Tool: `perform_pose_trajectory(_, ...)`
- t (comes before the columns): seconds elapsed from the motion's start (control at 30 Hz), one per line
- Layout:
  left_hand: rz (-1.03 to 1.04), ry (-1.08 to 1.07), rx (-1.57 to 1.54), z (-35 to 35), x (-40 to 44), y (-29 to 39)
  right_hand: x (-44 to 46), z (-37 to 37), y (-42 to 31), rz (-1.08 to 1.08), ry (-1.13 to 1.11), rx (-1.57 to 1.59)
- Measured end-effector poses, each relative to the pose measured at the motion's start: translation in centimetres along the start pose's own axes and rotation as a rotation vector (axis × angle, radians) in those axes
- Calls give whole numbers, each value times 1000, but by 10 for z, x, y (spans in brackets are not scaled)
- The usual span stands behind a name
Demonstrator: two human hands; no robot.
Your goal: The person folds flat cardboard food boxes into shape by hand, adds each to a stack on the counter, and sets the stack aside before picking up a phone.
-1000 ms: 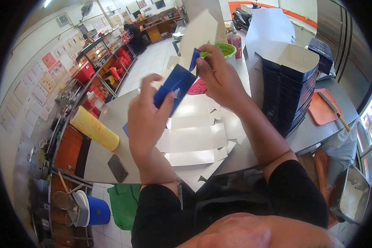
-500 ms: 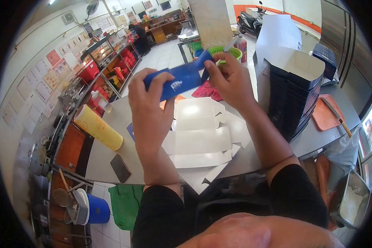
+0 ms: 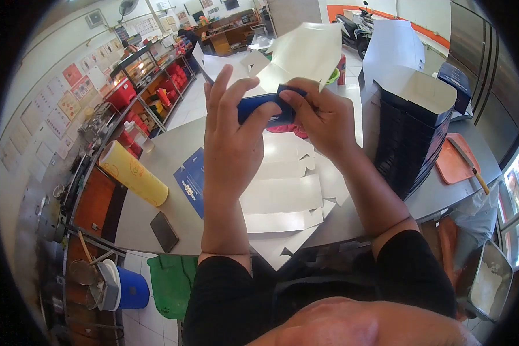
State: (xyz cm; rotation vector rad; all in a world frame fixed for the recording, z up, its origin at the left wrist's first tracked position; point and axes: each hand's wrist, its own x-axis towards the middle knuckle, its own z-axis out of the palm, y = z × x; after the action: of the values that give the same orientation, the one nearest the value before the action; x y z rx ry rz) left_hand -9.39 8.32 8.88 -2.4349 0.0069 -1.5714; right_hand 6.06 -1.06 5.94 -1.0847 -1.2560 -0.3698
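Observation:
In front of me I hold a partly folded cardboard box (image 3: 308,55), dark blue outside and white inside. Its white flaps stand up above my hands. My left hand (image 3: 233,124) grips the left part of the narrow blue side, thumb in front and several fingers behind or above. At the right corner of that side, my right hand (image 3: 326,118) pinches a blue tab between thumb and fingers. Below lie flat, unfolded box blanks (image 3: 279,193), white side up, overlapping on the table. Another blank with its blue printed face (image 3: 191,181) showing lies left of them.
A tall stack of folded blue boxes (image 3: 409,135) stands on the right. Beyond it, a knife (image 3: 467,158) rests on an orange tray (image 3: 455,167). A yellow roll (image 3: 134,173) and a phone (image 3: 165,232) lie on the left of the grey table (image 3: 135,225).
The box has turned so its white interior and raised flaps show. My left hand has shifted right, closer to my right hand, and the blue printed blank is more exposed.

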Motion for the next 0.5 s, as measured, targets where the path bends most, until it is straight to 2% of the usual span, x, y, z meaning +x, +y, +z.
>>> perform_pose_trajectory(0.07,49,-11,20,1,0,-1,-2,-1,-1,-82,-52,-109)
perform_pose_trajectory(0.13,76,-14,53,4,0,-2,-2,-2,-6,30,-94,-10)
perform_pose_trajectory(0.23,-89,225,-132,7,2,-11,2,-4,-11,209,-46,233)
perform_pose_trajectory(0.33,-591,705,-785,34,5,-22,5,-9,-2,300,-56,468)
perform_pose_trajectory(0.37,-846,672,-1145,31,1,-24,7,-11,2,323,-70,493)
perform_pose_trajectory(0.47,-960,364,-1824,22,-10,-49,6,-8,11,368,-123,584)
perform_pose_trajectory(0.5,-989,393,-1814,21,-9,-49,6,-6,14,377,-143,616)
